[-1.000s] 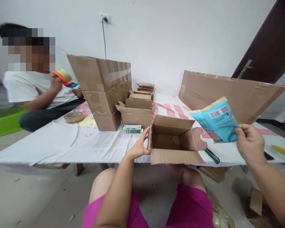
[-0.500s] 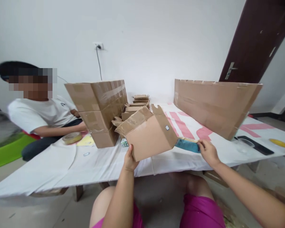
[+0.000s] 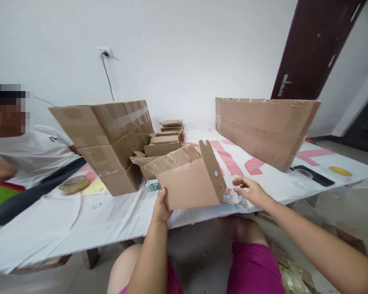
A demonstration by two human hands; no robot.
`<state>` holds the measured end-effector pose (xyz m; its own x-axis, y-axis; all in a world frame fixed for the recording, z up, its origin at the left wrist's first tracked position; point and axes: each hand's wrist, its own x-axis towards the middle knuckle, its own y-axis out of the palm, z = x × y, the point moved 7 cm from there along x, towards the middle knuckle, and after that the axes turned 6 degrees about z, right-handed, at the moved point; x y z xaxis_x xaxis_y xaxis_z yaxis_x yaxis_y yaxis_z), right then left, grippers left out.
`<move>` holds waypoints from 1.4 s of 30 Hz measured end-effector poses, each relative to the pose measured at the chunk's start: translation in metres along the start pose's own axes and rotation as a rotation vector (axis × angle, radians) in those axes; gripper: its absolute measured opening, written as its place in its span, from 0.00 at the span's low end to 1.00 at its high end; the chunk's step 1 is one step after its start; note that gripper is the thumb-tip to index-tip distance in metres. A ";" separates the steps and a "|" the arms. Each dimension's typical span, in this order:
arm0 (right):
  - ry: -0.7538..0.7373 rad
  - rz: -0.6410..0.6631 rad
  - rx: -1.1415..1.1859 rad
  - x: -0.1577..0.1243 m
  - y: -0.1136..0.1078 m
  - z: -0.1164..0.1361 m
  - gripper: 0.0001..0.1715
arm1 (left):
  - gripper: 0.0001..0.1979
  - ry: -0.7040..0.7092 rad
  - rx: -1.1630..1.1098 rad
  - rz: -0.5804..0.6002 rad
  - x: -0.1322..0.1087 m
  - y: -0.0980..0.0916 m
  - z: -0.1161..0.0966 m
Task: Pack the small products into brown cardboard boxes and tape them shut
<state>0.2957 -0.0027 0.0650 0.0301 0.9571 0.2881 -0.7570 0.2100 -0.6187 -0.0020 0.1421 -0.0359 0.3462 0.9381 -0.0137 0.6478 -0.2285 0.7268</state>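
Observation:
My left hand [image 3: 162, 207] grips an open-topped cardboard box [image 3: 188, 185] by its lower left corner, thumb on the front face. The box is tilted, with its top flaps up and a small blue-edged label [image 3: 216, 174] on its right side. My right hand [image 3: 253, 192] hovers just right of the box, its fingers apart and slightly bent, with nothing in them. Between that hand and the box, a colourful printed piece [image 3: 232, 197] lies on the cloth, partly hidden by the box. A small green and white box [image 3: 152, 185] stands just left of the held box.
Stacked cardboard boxes [image 3: 110, 143] rise on the left, with more open boxes [image 3: 164, 143] behind. A long cardboard box [image 3: 260, 130] stands at right. A tape roll [image 3: 74, 184], black tray [image 3: 317, 176] and yellow ring [image 3: 340, 171] lie on the table. Another person [image 3: 33, 155] sits at left.
My right hand has let go of the blue strip beside the box and moved slightly left, fingers opening. The box is tilted less. My view has turned right.

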 end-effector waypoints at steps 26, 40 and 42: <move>0.204 -0.210 0.802 0.012 0.019 0.014 0.22 | 0.27 0.052 0.214 -0.087 -0.006 -0.002 -0.018; 0.315 -0.053 0.603 -0.043 0.055 -0.030 0.22 | 0.32 0.444 1.086 -0.054 -0.024 -0.033 -0.081; 0.307 -0.004 0.559 -0.044 0.068 -0.024 0.22 | 0.32 0.455 1.321 -0.206 -0.029 -0.034 -0.081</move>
<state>0.2588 -0.0259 -0.0076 0.1565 0.9876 0.0154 -0.9803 0.1572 -0.1195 -0.0886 0.1433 -0.0046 0.0869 0.9271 0.3645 0.8966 0.0867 -0.4343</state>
